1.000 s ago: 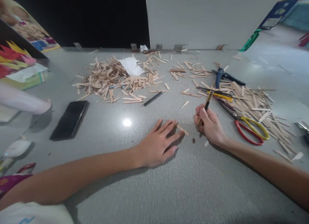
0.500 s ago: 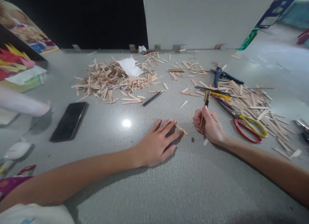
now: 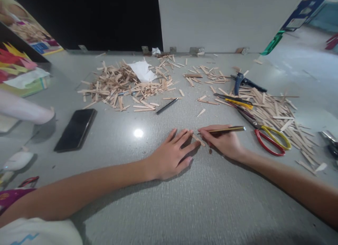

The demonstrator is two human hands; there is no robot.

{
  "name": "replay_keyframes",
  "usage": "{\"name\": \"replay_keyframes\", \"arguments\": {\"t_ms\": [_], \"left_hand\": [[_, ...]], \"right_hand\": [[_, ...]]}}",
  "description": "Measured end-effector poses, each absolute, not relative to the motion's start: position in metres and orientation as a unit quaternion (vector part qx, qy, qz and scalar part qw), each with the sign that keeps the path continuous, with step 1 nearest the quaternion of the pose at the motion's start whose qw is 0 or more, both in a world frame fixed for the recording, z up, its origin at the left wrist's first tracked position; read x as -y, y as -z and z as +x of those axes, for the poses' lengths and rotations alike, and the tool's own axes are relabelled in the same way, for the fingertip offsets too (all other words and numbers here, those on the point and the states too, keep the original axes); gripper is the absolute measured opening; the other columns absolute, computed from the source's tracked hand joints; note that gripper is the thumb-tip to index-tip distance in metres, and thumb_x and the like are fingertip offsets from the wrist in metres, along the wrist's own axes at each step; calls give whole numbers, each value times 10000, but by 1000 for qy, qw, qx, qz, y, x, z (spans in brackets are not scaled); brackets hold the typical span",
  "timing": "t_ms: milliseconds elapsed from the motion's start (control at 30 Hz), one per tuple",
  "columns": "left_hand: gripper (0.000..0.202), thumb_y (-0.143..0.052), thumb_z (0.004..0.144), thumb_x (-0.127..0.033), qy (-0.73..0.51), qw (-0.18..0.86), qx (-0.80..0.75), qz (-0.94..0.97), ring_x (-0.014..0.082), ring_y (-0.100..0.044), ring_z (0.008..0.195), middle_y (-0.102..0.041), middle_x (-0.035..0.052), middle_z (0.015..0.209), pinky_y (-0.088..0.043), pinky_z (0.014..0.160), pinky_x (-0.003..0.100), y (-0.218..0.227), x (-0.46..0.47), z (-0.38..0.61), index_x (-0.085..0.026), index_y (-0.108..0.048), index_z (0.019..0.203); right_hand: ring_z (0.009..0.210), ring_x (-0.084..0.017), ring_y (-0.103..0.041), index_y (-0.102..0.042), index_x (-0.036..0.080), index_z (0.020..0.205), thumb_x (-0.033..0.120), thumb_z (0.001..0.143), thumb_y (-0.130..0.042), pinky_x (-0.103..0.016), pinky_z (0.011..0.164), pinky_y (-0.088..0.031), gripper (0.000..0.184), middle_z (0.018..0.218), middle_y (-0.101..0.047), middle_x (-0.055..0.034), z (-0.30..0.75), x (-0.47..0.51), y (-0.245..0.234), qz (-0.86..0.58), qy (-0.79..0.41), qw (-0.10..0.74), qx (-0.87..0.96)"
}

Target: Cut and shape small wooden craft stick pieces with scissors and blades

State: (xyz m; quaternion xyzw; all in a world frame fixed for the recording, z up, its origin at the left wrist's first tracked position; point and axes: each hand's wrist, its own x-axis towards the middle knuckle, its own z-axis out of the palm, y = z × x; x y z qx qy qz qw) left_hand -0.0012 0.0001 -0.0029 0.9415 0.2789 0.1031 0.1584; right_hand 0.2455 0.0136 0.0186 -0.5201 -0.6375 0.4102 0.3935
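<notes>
My left hand point(image 3: 173, 153) lies flat on the grey table point(image 3: 158, 209), fingers spread. Its fingertips rest on a short wooden stick piece point(image 3: 199, 140), which is partly hidden beneath them. To the right, my right hand point(image 3: 224, 142) grips a slim black-and-yellow utility knife point(image 3: 227, 129) like a pen. The knife's rear end points right; its front end, near the stick, is mostly covered by my fingers. A small brown speck point(image 3: 210, 151) is just below my right hand.
Cut sticks point(image 3: 113, 84) are heaped at back left under white paper point(image 3: 143, 70). A black pen-like tool point(image 3: 167, 106) lies mid-table, a phone point(image 3: 76, 129) left. Right are scissors point(image 3: 269, 141), a yellow-black cutter point(image 3: 237, 101), blue-handled pliers-like tool point(image 3: 239, 83) and more sticks point(image 3: 280, 111). Another person's arm point(image 3: 26, 105) enters left.
My right hand has turned the knife from upright in a fist to a low pen-like grip and moved left to the stick. My left hand stays in place.
</notes>
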Motion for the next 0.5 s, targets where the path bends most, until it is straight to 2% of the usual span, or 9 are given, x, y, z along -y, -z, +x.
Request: {"name": "replay_keyframes", "arguments": {"t_ms": [133, 233, 500], "left_hand": [[577, -392, 1153, -414, -107, 157, -276, 942, 394, -285, 1664, -334, 203, 1777, -237, 1328, 682, 4, 0, 0, -226, -377, 1698], [578, -382, 1156, -411, -106, 154, -272, 944, 409, -297, 1656, -339, 228, 1768, -250, 1317, 693, 4, 0, 0, -208, -377, 1696], [569, -389, 1151, -409, -103, 149, -279, 943, 367, -272, 1673, -355, 181, 1773, -240, 1341, 640, 2, 0, 0, -234, -374, 1692]], "right_hand": [[457, -128, -595, -835, 201, 857, 393, 937, -760, -270, 448, -487, 221, 631, -733, -15, 247, -8, -23, -484, -360, 367, 708], [420, -118, -588, -785, 187, 872, 399, 984, -706, -251, 414, -481, 252, 585, -682, 13, 248, -8, -23, -494, -381, 360, 694], [407, -102, -567, -692, 204, 776, 459, 1013, -696, -218, 387, -488, 349, 557, -616, 45, 247, -12, -20, -482, -424, 352, 681]]}}
